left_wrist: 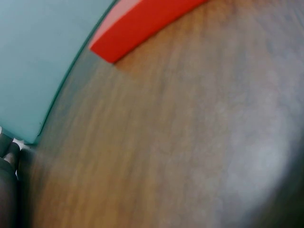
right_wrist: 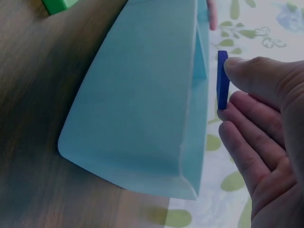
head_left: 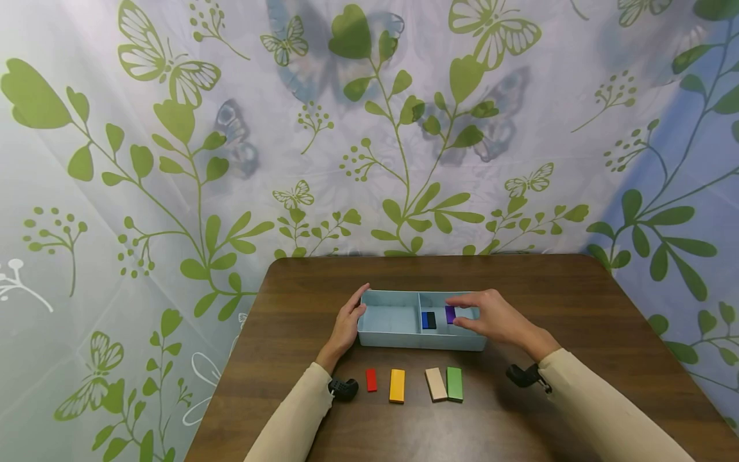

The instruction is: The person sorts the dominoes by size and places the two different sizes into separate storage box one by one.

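Observation:
A light blue two-compartment box (head_left: 392, 339) sits on the table. My left hand (head_left: 345, 326) rests against its left end, fingers extended along the outer wall and thumb at the rim. Over the right compartment, my right hand (head_left: 498, 317) pinches a small purple block (head_left: 450, 314) between thumb and fingers. In the right wrist view the same purple block (right_wrist: 222, 80) stands on edge beyond the box's rim, with the thumb on its near end. A blue block (head_left: 424, 320) and a black block (head_left: 431, 320) lie side by side in that compartment, by the divider.
In front of the box, on the brown wooden table (head_left: 323, 273), lie a red block (head_left: 371, 380), a yellow block (head_left: 397, 385), a beige block (head_left: 435, 384) and a green block (head_left: 455, 384). A patterned curtain (head_left: 323, 160) hangs behind the table.

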Motion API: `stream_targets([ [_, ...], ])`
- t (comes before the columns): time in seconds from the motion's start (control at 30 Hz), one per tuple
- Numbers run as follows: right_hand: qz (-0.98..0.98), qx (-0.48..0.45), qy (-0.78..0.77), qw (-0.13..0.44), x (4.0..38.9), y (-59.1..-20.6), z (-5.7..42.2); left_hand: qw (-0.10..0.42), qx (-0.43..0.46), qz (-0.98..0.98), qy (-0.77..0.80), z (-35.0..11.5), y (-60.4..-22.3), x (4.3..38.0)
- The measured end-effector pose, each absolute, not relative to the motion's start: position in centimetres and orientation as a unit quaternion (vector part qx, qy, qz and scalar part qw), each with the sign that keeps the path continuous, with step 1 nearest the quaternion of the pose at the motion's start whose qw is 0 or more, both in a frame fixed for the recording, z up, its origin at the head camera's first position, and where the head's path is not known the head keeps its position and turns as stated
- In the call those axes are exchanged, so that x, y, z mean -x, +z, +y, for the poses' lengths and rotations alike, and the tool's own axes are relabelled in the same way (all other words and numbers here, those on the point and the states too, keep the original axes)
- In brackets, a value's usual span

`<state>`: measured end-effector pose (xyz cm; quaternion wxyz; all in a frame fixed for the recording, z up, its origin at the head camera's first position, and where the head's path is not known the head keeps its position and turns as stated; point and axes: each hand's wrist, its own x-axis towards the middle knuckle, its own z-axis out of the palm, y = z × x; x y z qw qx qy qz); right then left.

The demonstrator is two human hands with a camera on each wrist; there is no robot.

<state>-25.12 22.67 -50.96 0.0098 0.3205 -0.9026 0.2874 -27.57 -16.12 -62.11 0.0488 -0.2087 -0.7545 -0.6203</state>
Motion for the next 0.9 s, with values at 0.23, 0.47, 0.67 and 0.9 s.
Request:
stream_targets([
  [0.23,-0.906,-0.312,0.286,-0.02,26.1,-52.0,22.4,0.028,0.177,-0.766,-0.617,-15.6,-61.3,27.3],
  [0.47,-0.905,-0.315,0.285,-0.031,26.9,-53.0,21.9,0.019,0.158,-0.758,-0.633,-15.4,-61.1,27.1],
  [0.67,-0.905,-0.321,0.275,-0.038,27.4,-53.8,21.6,0.023,0.161,-0.759,-0.63,-15.4,-61.1,27.0],
  [0.9,-0.913,-0.319,0.252,-0.037,28.1,-54.6,21.0,0.036,0.184,-0.762,-0.62,-15.8,-61.7,27.4],
])
